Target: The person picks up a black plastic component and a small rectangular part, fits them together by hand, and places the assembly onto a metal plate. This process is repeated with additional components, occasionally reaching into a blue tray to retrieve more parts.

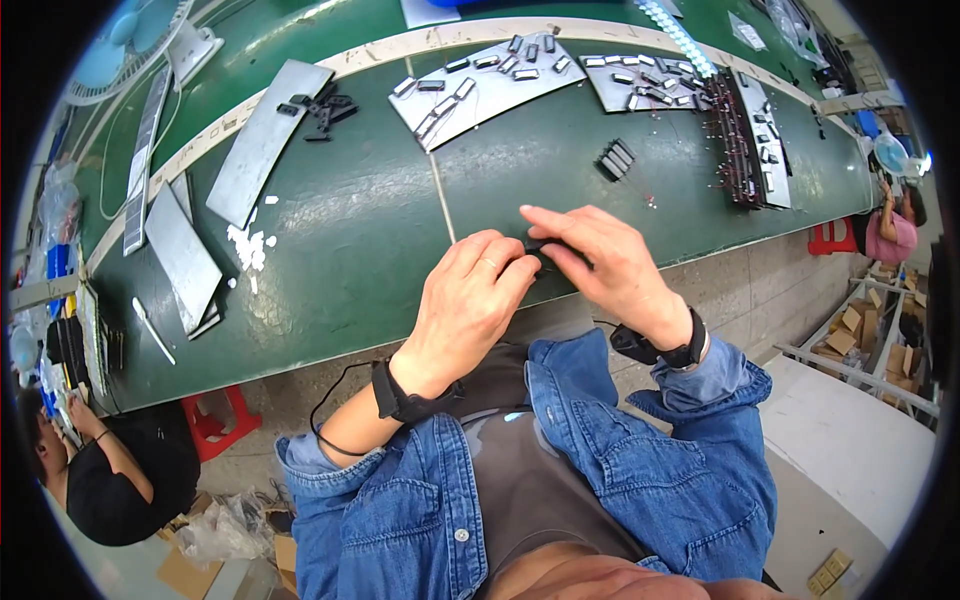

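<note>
Over the near edge of the green table (350, 250), my two hands come together around a small black piece (535, 245), mostly covered by fingers. My left hand (468, 300) pinches it with fingers curled in. My right hand (612, 268) grips its other side between thumb and fingers, one finger stretched out. Just beyond lies a small cluster of black rectangular parts with pale faces (615, 160). Farther back, similar black parts lie scattered on a grey metal plate (480, 115) and on a second plate (605, 95).
Bundled black strips with red-tipped wires (735, 140) stand at the right, beside another plate (775, 165). To the left are bare metal plates (255, 150), a black parts pile (325, 108), white scraps (250, 250) and a white pen-like tool (152, 330). Other people sit at both ends.
</note>
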`<state>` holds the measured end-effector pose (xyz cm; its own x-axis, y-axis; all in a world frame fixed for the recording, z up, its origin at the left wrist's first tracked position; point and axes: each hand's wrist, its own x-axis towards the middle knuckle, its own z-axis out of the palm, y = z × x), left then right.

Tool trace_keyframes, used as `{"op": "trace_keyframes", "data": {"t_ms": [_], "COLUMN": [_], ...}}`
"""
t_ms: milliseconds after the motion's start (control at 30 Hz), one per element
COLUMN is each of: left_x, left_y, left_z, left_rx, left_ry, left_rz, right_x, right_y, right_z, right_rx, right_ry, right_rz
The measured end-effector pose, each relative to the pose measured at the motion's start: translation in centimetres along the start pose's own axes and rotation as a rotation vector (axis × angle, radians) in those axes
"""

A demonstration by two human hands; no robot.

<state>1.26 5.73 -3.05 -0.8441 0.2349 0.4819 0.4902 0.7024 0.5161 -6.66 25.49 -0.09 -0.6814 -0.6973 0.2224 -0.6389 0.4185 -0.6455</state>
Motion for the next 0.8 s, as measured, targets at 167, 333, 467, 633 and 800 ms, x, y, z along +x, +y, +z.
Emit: {"op": "trace_keyframes", "data": {"t_ms": [167, 333, 467, 633, 800], "left_x": [0.7, 0.9, 0.9, 0.8, 0.5], "left_y": [0.5, -0.2, -0.3, -0.2, -0.3], "left_z": [0.2, -0.1, -0.6, -0.6, -0.9], "left_rx": [-0.008, -0.017, -0.038, -0.071, -0.105], "left_ry": [0.046, -0.037, -0.036, 0.003, -0.008], "left_rz": [-0.082, -0.043, -0.035, -0.036, -0.023], "right_x": [-0.6, 0.8, 1.8, 2.4, 2.9], "right_y": [-0.5, 2.6, 4.7, 5.5, 5.5], "right_z": [-0.1, -4.8, -5.6, -4.7, -5.6], "right_rx": [0.126, -0.286, -0.414, -0.408, -0.315], "right_ry": [0.026, 0.238, 0.224, 0.079, 0.044], "right_rz": [0.056, 0.032, 0.104, 0.135, 0.189]}}
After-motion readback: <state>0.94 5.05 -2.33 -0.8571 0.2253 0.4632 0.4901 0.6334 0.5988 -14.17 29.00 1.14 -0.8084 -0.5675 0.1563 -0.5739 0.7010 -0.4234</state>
